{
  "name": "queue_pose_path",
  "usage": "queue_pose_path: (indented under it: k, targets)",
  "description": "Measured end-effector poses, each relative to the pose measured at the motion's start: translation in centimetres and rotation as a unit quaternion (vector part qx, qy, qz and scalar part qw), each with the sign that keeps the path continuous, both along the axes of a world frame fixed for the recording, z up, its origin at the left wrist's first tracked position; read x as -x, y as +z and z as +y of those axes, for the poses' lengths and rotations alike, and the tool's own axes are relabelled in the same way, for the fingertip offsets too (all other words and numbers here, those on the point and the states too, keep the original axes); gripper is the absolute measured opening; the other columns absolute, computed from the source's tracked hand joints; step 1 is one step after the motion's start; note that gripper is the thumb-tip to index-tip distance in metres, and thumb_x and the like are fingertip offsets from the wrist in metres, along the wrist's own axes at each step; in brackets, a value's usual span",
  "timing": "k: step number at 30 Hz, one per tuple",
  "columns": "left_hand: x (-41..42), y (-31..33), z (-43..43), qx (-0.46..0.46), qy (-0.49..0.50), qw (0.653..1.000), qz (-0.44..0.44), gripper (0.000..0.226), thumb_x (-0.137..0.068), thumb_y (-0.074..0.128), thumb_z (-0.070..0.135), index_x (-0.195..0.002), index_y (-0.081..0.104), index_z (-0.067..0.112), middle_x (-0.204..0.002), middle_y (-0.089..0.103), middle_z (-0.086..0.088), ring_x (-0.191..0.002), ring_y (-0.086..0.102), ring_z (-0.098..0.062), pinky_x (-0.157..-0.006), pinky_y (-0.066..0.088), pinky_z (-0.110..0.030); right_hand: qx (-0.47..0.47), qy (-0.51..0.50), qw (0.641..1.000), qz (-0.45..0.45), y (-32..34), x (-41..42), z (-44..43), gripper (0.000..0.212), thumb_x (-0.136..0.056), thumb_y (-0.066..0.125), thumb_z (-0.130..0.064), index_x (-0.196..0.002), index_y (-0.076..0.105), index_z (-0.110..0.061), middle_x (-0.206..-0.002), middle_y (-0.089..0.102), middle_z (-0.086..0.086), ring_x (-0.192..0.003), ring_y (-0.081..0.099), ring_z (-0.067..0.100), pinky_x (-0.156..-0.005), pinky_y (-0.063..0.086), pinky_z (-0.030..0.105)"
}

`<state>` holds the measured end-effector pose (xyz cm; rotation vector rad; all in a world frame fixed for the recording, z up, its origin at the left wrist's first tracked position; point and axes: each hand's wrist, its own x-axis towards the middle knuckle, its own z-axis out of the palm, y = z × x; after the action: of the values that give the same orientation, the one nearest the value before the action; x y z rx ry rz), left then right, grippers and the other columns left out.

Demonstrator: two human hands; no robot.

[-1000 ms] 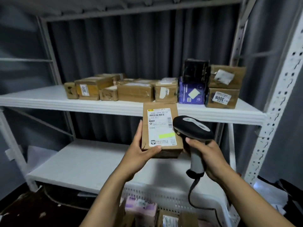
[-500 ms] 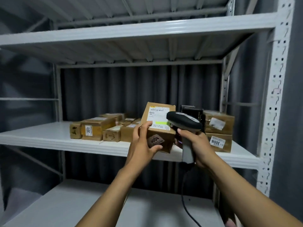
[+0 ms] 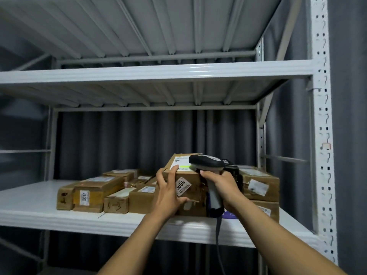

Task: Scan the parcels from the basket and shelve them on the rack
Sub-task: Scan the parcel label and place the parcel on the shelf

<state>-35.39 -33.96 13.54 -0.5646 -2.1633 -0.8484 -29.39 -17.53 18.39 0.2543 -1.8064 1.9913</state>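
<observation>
- The white rack (image 3: pixel 319 116) has a shelf (image 3: pixel 29 207) with brown boxes (image 3: pixel 95 193) in a row along it.
- The parcel (image 3: pixel 190 181) is over the shelf's right half, near its front edge; I cannot tell whether it rests on the box below.
- The scanner (image 3: pixel 206 164) sits at the parcel's top right corner.
- Left hand (image 3: pixel 168 195): fingers spread, gripping the parcel's left side.
- Right hand (image 3: pixel 222 185): fingers wrapped round the scanner's handle.

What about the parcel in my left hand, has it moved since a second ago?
Yes. The parcel went up and inward: it was mostly below the shelf edge, now it is above it, among the shelved boxes.
</observation>
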Motion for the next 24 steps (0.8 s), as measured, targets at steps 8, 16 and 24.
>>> queue_pose_path:
  k: [8, 16, 24]
  targets:
    - [2.7, 0.9, 0.6, 0.021, 0.043, 0.999, 0.002, 0.071, -0.085, 0.071, 0.021, -0.144, 0.032, 0.029, -0.151, 0.015, -0.007, -0.133, 0.037, -0.028, -0.106, 0.040, -0.036, -0.048, -0.081, 0.996, -0.010, 1.6, 2.3, 1.8, 0.012, -0.078, 0.077, -0.016, -0.084, 0.072, -0.008, -0.081, 0.074, 0.011, -0.070, 0.071, 0.021, -0.070, 0.061, 0.038]
    - [3.8, 0.1, 0.8, 0.248, 0.128, 0.951, 0.135, 0.121, -0.047, 0.090, 0.048, -0.148, 0.026, 0.030, -0.151, 0.032, -0.012, -0.137, 0.034, -0.041, -0.107, 0.035, -0.057, -0.152, -0.217, 0.964, -0.019, 3.5, 3.2, 6.4, 0.025, -0.072, 0.076, -0.031, -0.090, 0.073, -0.014, -0.090, 0.073, 0.003, -0.088, 0.068, 0.022, -0.081, 0.055, 0.037]
    - [6.5, 1.8, 0.9, 0.258, 0.111, 0.943, 0.178, 0.123, -0.037, 0.090, 0.034, -0.143, 0.033, 0.012, -0.132, 0.053, -0.010, -0.122, 0.046, -0.032, -0.100, 0.048, -0.047, -0.211, -0.234, 0.948, -0.043, 3.5, 5.1, 7.7, 0.021, -0.077, 0.075, -0.030, -0.090, 0.072, -0.014, -0.089, 0.072, 0.003, -0.086, 0.067, 0.021, -0.075, 0.052, 0.033]
